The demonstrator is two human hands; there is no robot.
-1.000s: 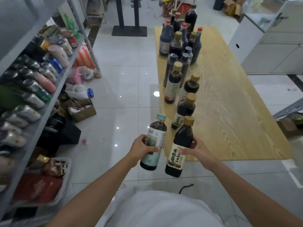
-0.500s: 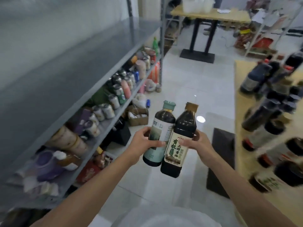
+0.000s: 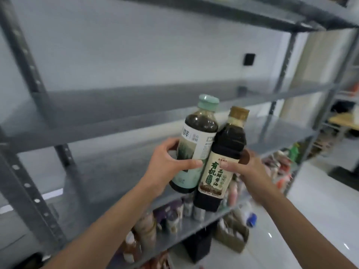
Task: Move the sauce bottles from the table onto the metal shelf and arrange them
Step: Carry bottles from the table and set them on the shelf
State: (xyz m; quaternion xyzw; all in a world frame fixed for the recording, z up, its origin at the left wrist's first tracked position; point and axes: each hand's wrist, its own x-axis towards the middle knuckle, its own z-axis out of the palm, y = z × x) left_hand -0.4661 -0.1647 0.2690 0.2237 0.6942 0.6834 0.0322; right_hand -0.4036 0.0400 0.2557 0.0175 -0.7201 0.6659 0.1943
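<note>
Up before the metal shelf [image 3: 116,121], just off the front edge of its middle board, both bottles hung in the air, neither one set down yet. The left hand [image 3: 167,166] wrapped thumb and fingers round the green-capped bottle [image 3: 196,144], and the right hand [image 3: 250,171] gripped the brown-capped bottle [image 3: 223,162] at its label. One apiece, bodies touching, likely to save a trip. Both rode caps up, long axes near upright, tops tipped rightward.
</note>
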